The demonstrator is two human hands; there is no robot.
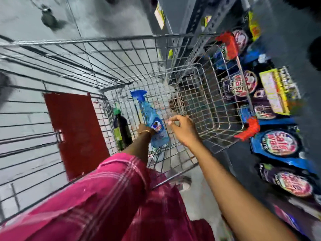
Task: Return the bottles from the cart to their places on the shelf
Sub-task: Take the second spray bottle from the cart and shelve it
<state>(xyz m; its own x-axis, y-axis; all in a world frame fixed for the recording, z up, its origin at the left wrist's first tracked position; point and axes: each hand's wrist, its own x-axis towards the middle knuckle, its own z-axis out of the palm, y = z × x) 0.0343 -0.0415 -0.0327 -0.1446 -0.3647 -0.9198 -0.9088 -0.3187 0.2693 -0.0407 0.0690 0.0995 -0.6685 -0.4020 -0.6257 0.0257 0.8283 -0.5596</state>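
A blue spray bottle (149, 117) with a blue trigger head lies deep in the wire cart (97, 49). My left hand (145, 130) reaches down into the cart and grips the bottle near its label; most of that hand is hidden behind the bottle. My right hand (182, 130) hovers just to the right of the bottle, fingers loosely curled, holding nothing. A dark bottle with a green cap (121, 129) stands in the cart left of the spray bottle. The shelf (278, 101) is on the right.
A red panel (76, 133) lies against the cart's left side. The cart's folded child seat basket (208, 105) sits at right with red handle ends (227, 44). Blue and purple detergent packs (278, 143) fill the shelf. Grey tiled floor (52, 11) lies beyond the cart.
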